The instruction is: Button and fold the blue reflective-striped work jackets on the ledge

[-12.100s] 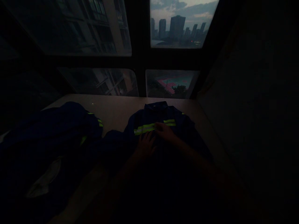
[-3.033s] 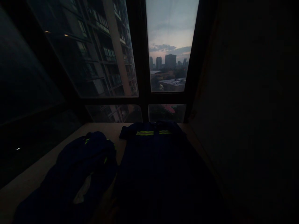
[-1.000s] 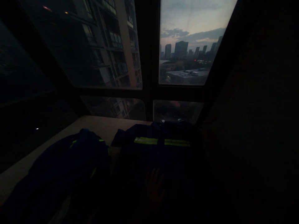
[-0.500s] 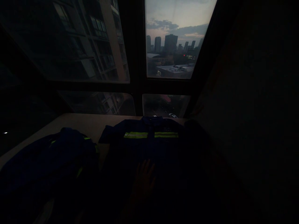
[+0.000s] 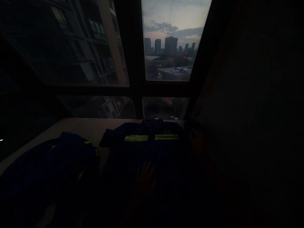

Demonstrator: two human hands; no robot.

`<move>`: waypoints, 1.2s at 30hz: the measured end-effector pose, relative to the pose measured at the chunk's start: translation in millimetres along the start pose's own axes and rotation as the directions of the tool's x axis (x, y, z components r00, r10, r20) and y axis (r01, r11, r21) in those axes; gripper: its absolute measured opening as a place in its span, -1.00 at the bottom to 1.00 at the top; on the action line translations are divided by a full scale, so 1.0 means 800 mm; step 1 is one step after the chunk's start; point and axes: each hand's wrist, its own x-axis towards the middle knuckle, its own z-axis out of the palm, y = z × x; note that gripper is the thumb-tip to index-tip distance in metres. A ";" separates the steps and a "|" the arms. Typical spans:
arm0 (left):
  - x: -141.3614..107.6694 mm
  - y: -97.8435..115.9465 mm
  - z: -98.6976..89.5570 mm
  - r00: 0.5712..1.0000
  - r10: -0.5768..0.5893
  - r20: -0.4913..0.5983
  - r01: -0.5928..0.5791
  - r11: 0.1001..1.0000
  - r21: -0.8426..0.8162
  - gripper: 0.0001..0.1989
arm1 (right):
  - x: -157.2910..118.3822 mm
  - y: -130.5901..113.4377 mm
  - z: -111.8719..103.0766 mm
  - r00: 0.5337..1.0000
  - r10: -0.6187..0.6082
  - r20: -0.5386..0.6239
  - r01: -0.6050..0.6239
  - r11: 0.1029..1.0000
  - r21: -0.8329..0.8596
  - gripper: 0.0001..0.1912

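Observation:
A dark blue work jacket [image 5: 152, 148] with yellow-green reflective strips on its chest lies spread on a pale surface, collar toward the window. My left hand [image 5: 145, 177] rests flat on the jacket's lower front, fingers apart. At the jacket's right sleeve, my right hand [image 5: 197, 137] shows only faintly in the dark. Its fingers are too dim to make out, so whether it grips the sleeve cannot be told. The lower part of the jacket fades into shadow.
Another dark blue garment [image 5: 64, 152] with yellow-green strips lies heaped at the left on the pale surface [image 5: 80, 125]. A dark window frame [image 5: 136, 91] stands behind, with buildings outside. A dim wall [image 5: 249, 110] rises on the right.
My right hand has come faintly into view at the jacket's right sleeve. My left hand stays flat on the jacket. The whole view has shifted slightly.

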 end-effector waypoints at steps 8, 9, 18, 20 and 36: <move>0.002 -0.006 0.007 0.999 0.018 -0.041 -0.019 1.000 -0.017 -0.43 | -0.285 -0.032 -0.006 0.874 0.022 0.486 -0.063 0.996 0.069 -0.58; 0.003 -0.007 0.008 0.999 0.016 -0.040 -0.017 1.000 -0.020 -0.43 | -0.294 -0.030 -0.014 0.849 0.051 0.526 -0.114 0.990 0.089 -0.58; 0.009 -0.006 0.000 0.999 -0.016 0.031 0.017 0.999 -0.033 -0.45 | -0.175 0.029 -0.049 0.820 -0.029 0.572 0.114 0.987 -0.115 -0.41; 0.010 -0.004 -0.003 0.999 -0.016 0.037 0.018 0.999 -0.036 -0.46 | -0.174 0.030 -0.044 0.734 -0.050 0.677 0.177 0.977 -0.121 -0.41; 0.029 0.025 -0.044 0.960 -0.209 0.184 0.220 0.974 -0.043 -0.46 | -0.163 -0.027 -0.093 0.675 0.305 0.672 -0.358 0.932 -0.064 -0.59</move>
